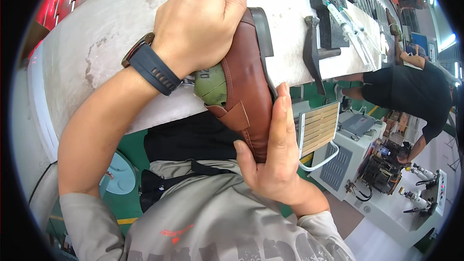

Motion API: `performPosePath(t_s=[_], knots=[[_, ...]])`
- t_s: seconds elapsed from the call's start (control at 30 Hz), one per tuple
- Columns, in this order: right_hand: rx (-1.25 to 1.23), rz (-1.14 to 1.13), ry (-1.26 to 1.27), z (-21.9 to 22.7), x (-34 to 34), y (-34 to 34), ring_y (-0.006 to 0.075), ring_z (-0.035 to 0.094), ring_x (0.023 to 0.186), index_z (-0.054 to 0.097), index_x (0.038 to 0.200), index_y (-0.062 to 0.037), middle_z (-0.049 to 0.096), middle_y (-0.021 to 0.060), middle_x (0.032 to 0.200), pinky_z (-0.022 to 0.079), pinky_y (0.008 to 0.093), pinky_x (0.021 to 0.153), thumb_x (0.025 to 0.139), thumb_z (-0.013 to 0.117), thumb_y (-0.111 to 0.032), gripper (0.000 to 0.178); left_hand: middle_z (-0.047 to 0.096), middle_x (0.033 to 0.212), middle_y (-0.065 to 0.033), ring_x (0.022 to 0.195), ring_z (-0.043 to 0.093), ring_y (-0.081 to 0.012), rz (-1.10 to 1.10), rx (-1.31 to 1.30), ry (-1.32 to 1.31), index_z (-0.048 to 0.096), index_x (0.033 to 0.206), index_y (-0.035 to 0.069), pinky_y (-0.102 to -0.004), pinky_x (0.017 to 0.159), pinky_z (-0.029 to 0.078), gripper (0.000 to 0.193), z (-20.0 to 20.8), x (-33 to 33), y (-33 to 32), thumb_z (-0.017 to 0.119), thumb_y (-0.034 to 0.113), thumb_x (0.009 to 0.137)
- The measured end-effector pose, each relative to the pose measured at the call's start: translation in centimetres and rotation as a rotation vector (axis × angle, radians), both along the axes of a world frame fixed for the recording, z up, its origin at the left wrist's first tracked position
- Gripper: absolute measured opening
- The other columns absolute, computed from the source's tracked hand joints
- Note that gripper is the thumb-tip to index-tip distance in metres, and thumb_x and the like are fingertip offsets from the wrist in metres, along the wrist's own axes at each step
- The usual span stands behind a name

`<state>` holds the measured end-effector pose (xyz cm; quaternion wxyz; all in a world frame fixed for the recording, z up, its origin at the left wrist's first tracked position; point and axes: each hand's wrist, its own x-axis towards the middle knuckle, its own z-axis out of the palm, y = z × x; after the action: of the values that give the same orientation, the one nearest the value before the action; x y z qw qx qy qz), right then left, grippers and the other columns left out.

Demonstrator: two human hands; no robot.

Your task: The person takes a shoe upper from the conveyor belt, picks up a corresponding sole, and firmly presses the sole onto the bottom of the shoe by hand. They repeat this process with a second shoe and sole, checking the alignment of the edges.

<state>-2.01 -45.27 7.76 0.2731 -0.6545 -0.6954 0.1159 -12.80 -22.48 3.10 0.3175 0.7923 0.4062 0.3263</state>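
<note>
A brown leather shoe (246, 67) with a green last (211, 86) inside stands tilted over the near edge of the pale worktable, its toe pointing toward me. Its dark heel and sole face right. My left hand (198, 24) is closed round the back of the shoe near the heel, a black watch (153, 70) on its wrist. At the toe end rests my right hand (275, 159), open. Its straight fingers lie along the sole side, while the thumb stands apart by the vamp. The palm partly hides the toe.
Right of the shoe, a dark hammer-like tool (313, 53) lies beside a black block (328, 14) and several pen-like tools (350, 34). A slatted wooden rack (319, 128) and machinery (382, 164) stand to the right, where another person (406, 89) bends over. A light-blue round stool (118, 174) is lower left.
</note>
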Motion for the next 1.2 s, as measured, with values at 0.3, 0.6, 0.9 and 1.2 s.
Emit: performPosePath(t_s=[0.3,0.6,0.9,1.2], knots=[[-0.02,0.086,0.158,0.5,1.8,1.0,0.0521,0.045,0.152,0.035,0.16,0.0161,0.043,0.0419,0.16,0.038,0.0508,0.125,0.079,0.084,0.0,0.096,0.061,0.071,-0.024,0.069,0.06,-0.0476,0.002,-0.018,0.001,0.063,0.081,0.0,-0.0516,0.062,0.045,0.045,0.2,0.0,-0.2,0.054,0.033,0.11],[0.043,0.092,0.241,1.0,2.6,4.0,0.0491,0.062,0.133,0.051,0.15,0.0157,0.059,0.035,0.146,0.046,0.0516,0.116,0.08,0.084,-0.01,0.082,0.062,0.073,-0.024,0.071,0.06,-0.0474,-0.015,0.0,0.008,0.063,0.081,0.0,-0.0521,0.063,0.045,0.045,0.2,-0.1,0.0,0.054,0.034,0.11],[-0.376,-0.015,0.706,0.6,6.8,8.7,0.0071,0.054,0.072,0.059,0.089,-0.0019,0.06,0.001,0.079,0.046,0.0253,0.066,0.117,0.049,-0.027,0.039,0.062,0.067,-0.0207,0.064,0.063,-0.0438,-0.051,0.008,0.009,0.066,0.081,0.005,-0.0496,0.059,0.048,0.044,0.7,-0.1,-1.4,0.055,0.037,0.109],[-0.411,0.164,0.184,3.3,6.1,11.5,0.0464,0.051,0.056,0.051,0.078,0.0016,0.05,0.0218,0.061,0.041,0.048,0.054,0.112,0.056,-0.018,0.039,0.063,0.062,-0.019,0.06,0.065,-0.0438,-0.002,0.039,0.032,0.065,0.079,0.008,-0.0525,0.057,0.049,0.038,0.3,0.1,-1.6,0.057,0.032,0.108]])
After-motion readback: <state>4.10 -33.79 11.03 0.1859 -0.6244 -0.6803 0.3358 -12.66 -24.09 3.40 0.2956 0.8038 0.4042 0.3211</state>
